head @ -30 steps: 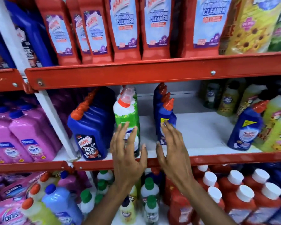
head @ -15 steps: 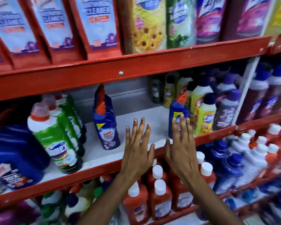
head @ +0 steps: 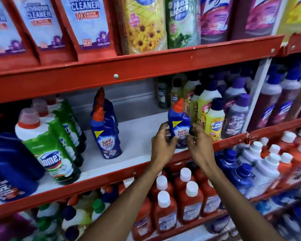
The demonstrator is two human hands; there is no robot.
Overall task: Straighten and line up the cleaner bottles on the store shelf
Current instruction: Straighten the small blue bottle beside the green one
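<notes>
A lone blue Sani Fresh bottle (head: 178, 124) with an orange angled cap stands near the front of the white middle shelf (head: 139, 136), just left of the yellow bottles. My left hand (head: 163, 143) grips its left side and my right hand (head: 199, 145) grips its right side, fingers curled around the lower body. A short row of the same blue Sani Fresh bottles (head: 105, 134) stands further left on the shelf, running front to back. White shelf lies bare between the row and the held bottle.
Green-and-white Domex bottles (head: 52, 146) and large dark blue bottles (head: 9, 167) fill the shelf's left end. Yellow Max Kleen bottles (head: 214, 119) and purple-capped bottles (head: 236, 117) crowd the right. Red shelf lips (head: 128, 70) run above and below; red bottles with white caps (head: 189, 202) stand underneath.
My view has shifted right along the shelf. Both hands, flat and open before, have reached in and closed around the lone blue Sani Fresh bottle.
</notes>
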